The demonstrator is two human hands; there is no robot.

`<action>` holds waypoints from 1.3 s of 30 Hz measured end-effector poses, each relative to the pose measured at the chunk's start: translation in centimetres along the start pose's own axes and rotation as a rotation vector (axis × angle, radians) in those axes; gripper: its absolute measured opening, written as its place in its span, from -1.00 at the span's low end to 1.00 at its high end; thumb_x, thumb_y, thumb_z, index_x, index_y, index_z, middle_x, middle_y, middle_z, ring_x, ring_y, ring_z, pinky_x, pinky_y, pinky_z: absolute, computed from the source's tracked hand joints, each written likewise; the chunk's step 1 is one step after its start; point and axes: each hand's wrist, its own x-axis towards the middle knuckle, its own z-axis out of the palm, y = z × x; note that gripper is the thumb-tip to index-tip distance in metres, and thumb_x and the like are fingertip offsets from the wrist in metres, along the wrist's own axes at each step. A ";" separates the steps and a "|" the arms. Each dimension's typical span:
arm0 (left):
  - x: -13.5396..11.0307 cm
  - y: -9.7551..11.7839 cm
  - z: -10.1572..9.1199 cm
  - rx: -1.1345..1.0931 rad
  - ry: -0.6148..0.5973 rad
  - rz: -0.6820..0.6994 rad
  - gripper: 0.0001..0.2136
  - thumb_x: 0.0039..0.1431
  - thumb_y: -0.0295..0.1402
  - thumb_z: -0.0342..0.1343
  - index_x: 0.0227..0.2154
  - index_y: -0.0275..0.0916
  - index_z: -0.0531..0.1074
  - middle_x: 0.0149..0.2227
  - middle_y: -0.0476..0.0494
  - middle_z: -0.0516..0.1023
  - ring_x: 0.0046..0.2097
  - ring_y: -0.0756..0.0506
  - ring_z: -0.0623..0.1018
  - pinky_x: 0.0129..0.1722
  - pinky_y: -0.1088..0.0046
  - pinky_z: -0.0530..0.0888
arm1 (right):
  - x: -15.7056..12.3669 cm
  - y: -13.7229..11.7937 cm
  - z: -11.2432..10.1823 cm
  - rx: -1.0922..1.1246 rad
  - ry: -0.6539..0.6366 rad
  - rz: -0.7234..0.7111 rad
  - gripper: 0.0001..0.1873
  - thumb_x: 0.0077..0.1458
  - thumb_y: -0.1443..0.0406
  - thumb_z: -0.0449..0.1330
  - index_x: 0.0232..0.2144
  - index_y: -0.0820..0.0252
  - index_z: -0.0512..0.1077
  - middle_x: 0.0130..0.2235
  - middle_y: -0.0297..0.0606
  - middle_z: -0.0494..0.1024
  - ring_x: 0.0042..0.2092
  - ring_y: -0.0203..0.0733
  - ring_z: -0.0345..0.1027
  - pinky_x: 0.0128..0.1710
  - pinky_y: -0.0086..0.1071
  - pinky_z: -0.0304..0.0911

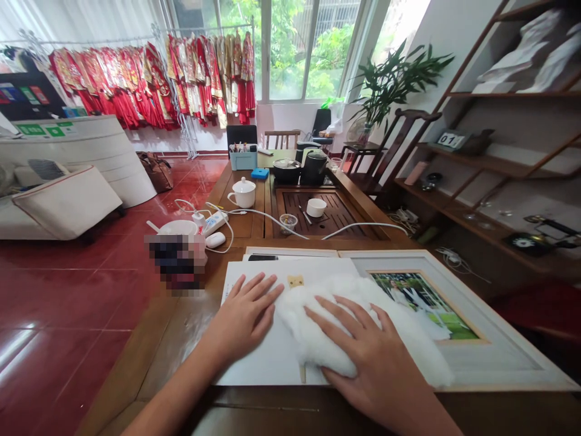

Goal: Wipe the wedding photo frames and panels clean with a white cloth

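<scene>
Dark wooden table (149, 375) on my feed: my right hand (376, 357), fingers spread, presses a fluffy white cloth (327, 333), gripping nothing, beside a pale wood-framed wedding photograph (422, 309). My open left hand (242, 318) lies empty on a white paper sheet (267, 369), just beside the cloth. Pressing looks like the step in hand.

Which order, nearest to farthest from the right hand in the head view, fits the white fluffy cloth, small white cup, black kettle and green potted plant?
1. White fluffy cloth: under the right hand.
2. Small white cup: on the dark wooden tray.
3. Black kettle: behind the cup.
4. Green potted plant: by the window.
</scene>
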 end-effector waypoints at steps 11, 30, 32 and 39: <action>-0.1 0.1 0.1 0.007 0.061 -0.006 -0.54 0.32 -0.41 -0.08 0.26 0.01 0.20 0.31 -0.05 0.23 0.32 -0.21 0.21 0.28 -0.04 0.16 | 4.1 1.1 0.8 0.040 -0.012 0.048 -0.36 0.19 0.06 0.05 0.30 -0.12 0.08 0.30 -0.29 0.21 0.25 0.18 0.08 0.08 0.22 0.03; -0.1 0.1 -0.3 -0.011 0.019 0.006 -0.59 0.34 -0.41 -0.11 0.20 0.01 0.28 0.31 0.00 0.22 0.33 -0.21 0.19 0.29 -0.06 0.12 | 4.1 0.2 0.8 -0.008 0.018 0.096 -0.36 0.20 0.11 0.05 0.30 -0.02 0.09 0.28 -0.17 0.25 0.22 0.18 0.13 0.06 0.20 0.04; -0.1 0.2 -0.3 -0.009 0.037 -0.001 -0.59 0.34 -0.40 -0.10 0.21 0.01 0.28 0.30 -0.01 0.24 0.33 -0.21 0.20 0.29 -0.05 0.13 | 4.6 0.4 1.0 -0.008 0.030 0.106 -0.38 0.21 0.11 0.04 0.29 -0.02 0.11 0.27 -0.16 0.26 0.22 0.19 0.13 0.05 0.22 0.04; -0.1 0.4 -0.3 -0.025 0.053 -0.055 -0.63 0.35 -0.39 -0.09 0.16 0.00 0.35 0.30 -0.01 0.24 0.32 -0.18 0.23 0.30 0.00 0.14 | 1.2 -0.5 0.0 0.000 -0.015 0.021 -0.39 0.18 0.08 0.07 0.27 -0.09 0.15 0.29 -0.30 0.22 0.23 0.16 0.12 0.03 0.14 0.04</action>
